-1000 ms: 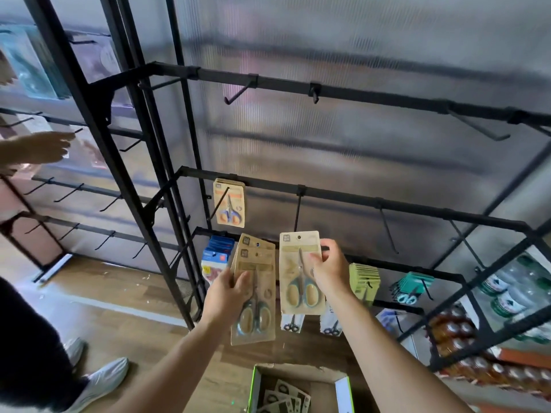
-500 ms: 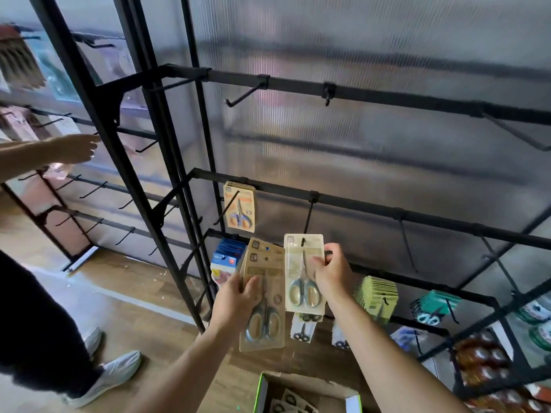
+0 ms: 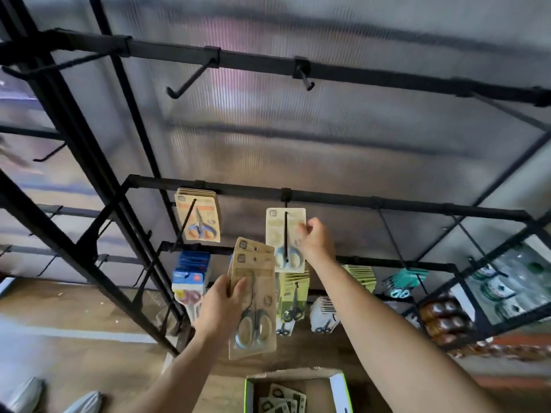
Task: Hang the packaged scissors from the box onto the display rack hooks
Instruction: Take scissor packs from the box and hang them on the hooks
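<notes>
My right hand (image 3: 316,240) pinches 1 scissors pack (image 3: 275,231) by its edge on the hook (image 3: 286,228); best slid level toward the bar (image 3: 357,201), while my left hand (image 3: 220,310) grips the spare stack (image 3: 259,281).

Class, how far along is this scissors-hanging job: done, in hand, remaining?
Done: orange-labelled scissor packs hang on a hook. In hand: right hand pinches a pale scissor pack threaded on the black middle hook; left hand grips brown card packs. Left: those, plus loose packs in the cardboard box.

Black rack (image 3: 328,198), tan scissor packs (image 3: 256,293), green-edged box (image 3: 248,394).
</notes>
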`<state>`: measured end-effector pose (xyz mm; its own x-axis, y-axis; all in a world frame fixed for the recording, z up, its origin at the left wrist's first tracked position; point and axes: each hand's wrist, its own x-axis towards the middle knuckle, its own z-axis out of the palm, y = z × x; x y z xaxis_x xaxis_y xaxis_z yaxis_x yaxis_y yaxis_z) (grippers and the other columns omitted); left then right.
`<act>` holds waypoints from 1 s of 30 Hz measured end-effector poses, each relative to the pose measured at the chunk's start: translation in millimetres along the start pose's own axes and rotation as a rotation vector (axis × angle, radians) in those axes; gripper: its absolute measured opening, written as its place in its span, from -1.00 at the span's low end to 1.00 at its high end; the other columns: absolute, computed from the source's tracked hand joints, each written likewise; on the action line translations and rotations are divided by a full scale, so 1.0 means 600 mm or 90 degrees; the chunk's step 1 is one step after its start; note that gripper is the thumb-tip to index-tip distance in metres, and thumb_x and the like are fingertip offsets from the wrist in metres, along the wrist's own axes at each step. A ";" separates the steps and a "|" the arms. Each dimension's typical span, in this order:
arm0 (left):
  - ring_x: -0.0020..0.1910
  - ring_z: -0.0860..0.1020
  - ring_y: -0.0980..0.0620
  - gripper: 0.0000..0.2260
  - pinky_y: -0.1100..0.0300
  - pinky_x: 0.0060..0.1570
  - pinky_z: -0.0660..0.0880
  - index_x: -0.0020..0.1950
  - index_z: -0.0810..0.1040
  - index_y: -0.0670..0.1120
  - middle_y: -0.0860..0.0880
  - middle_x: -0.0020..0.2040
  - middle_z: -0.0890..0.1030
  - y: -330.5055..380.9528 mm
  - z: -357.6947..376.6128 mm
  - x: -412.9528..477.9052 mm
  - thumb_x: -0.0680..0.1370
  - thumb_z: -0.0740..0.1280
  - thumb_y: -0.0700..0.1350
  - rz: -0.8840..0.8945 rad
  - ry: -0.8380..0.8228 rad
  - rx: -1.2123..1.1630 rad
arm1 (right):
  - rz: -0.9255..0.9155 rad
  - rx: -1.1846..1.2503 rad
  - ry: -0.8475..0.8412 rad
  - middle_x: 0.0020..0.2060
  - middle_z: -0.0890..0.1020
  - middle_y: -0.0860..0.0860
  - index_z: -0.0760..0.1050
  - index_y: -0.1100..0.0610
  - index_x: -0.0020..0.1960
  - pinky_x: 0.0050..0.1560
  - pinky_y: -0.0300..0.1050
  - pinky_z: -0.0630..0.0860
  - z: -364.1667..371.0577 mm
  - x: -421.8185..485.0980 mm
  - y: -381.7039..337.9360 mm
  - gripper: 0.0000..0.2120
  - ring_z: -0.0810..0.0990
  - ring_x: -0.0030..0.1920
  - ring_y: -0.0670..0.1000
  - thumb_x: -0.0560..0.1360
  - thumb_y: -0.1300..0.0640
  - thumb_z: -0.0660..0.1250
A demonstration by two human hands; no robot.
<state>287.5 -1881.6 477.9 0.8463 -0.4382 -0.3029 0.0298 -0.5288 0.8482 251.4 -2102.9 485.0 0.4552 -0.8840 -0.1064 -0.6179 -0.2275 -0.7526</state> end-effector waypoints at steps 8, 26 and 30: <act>-0.14 0.65 -0.01 -0.81 -0.08 -0.05 0.60 -0.07 0.55 -0.01 0.01 -0.15 0.68 -0.002 -0.008 0.038 0.59 0.28 0.08 0.008 -0.038 -0.002 | 0.027 -0.008 -0.006 -0.16 0.54 0.08 0.47 0.23 0.03 -0.19 -0.06 0.39 0.018 0.060 -0.027 -0.69 0.52 -0.13 0.11 0.64 -0.03 0.16; -0.22 0.68 0.02 -0.83 0.15 -0.28 0.58 0.04 0.60 -0.09 -0.07 -0.13 0.71 0.036 -0.018 -0.072 0.59 0.34 -0.01 -0.018 0.062 -0.228 | -0.120 -0.010 -0.123 -0.11 0.64 0.03 0.50 0.12 0.09 -0.17 -0.04 0.59 -0.087 -0.110 0.002 -0.71 0.66 -0.15 0.05 0.66 -0.05 0.12; -0.16 0.70 -0.04 -0.83 0.04 -0.16 0.63 0.05 0.60 -0.08 -0.06 -0.12 0.71 0.038 -0.018 -0.099 0.58 0.36 0.00 -0.009 0.070 -0.266 | -0.181 0.006 -0.150 -0.12 0.66 0.09 0.52 0.19 0.06 -0.21 -0.12 0.56 -0.104 -0.138 -0.011 -0.69 0.66 -0.20 0.02 0.67 -0.01 0.13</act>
<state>243.8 -1859.7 520.0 0.8951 -0.3413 -0.2868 0.2356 -0.1837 0.9543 177.6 -2053.7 539.6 0.7440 -0.6671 -0.0385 -0.4401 -0.4459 -0.7794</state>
